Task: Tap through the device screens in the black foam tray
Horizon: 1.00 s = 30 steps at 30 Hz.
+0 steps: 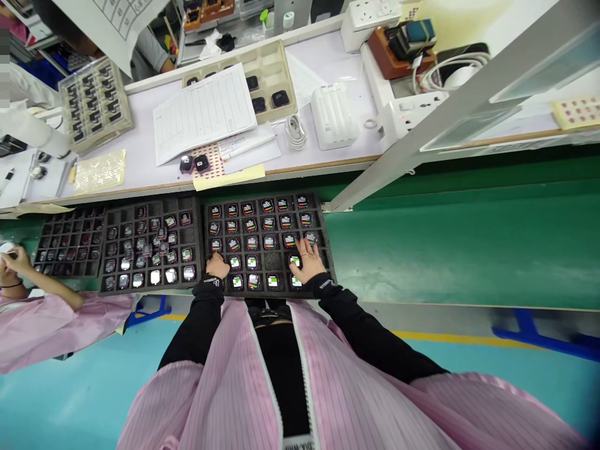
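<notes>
A dark foam tray lies on the green bench in front of me, with square smartwatches in rows in its compartments. Most of their screens are lit with coloured bars or green blocks. Over the tray's right side, my right hand has its fingers stretched out and apart, touching lit watches near the right edge. My left hand is curled at the left edge of the same tray, above a compartment in the left column. Whatever lies under its fingers is hidden.
To the left, a second foam tray holds loosely piled watches, beside a third tray. A co-worker's hands are at far left. The shelf above bears papers, two watches and a white charger block. A slanted metal post stands right.
</notes>
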{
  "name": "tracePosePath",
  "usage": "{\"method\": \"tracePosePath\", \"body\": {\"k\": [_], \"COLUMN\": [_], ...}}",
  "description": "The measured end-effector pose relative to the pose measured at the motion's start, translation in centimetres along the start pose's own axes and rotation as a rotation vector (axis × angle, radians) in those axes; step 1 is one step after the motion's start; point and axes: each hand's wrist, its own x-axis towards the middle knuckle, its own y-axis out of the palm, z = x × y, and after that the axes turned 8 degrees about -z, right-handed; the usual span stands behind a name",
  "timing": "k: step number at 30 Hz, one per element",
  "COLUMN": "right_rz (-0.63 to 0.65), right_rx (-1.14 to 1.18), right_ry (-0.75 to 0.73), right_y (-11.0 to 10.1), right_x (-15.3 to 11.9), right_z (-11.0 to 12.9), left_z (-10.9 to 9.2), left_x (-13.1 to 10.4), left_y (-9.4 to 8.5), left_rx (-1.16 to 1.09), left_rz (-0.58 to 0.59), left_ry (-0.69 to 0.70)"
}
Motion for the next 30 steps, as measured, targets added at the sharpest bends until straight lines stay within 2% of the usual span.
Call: {"method": "tracePosePath", "body": {"k": [6, 10, 13, 16, 20, 23, 27, 30], "right_rz": [0.103, 0.109, 0.157, 0.211, 0.218, 0.243, 0.228, 0.235], "right_rx": [-0.013, 0.057, 0.065, 0.013, 0.016, 0.061, 0.109, 0.077], "right_ry": [-0.006, -0.097, -0.169, -0.179, -0.198, -0.24, -0.31, -0.292], "right_y": [0.5, 0.6, 1.0, 1.7, 2.2, 2.4, 3.2, 3.8], "right_x": [0.5, 0.9, 1.2, 1.4, 1.8, 2.0, 2.4, 2.7], "right_z": [1.8, 3.3, 4.6, 5.3, 6.1, 7.6, 10.1, 11.1], "left_z": [0.1, 0.4, 0.8, 1.0, 0.8, 0.5, 0.7, 1.4], "left_x": [-0.2, -0.7, -1.5, -2.6, -3.7, -4.2, -4.2, -4.0], "left_y": [0.2, 0.5, 0.9, 1.5, 2.3, 2.6, 2.7, 2.7], "left_rx": [-0.022, -0.07, -0.116, -0.175, -0.265, -0.333, -0.413, -0.475], "left_rz": [-0.017, -0.042, -0.089, -0.159, -0.234, -0.268, -0.283, -0.267], "left_ry": [-0.009, 0.0, 0.0, -0.001, -0.016, -0.019, 0.016, 0.087]}}
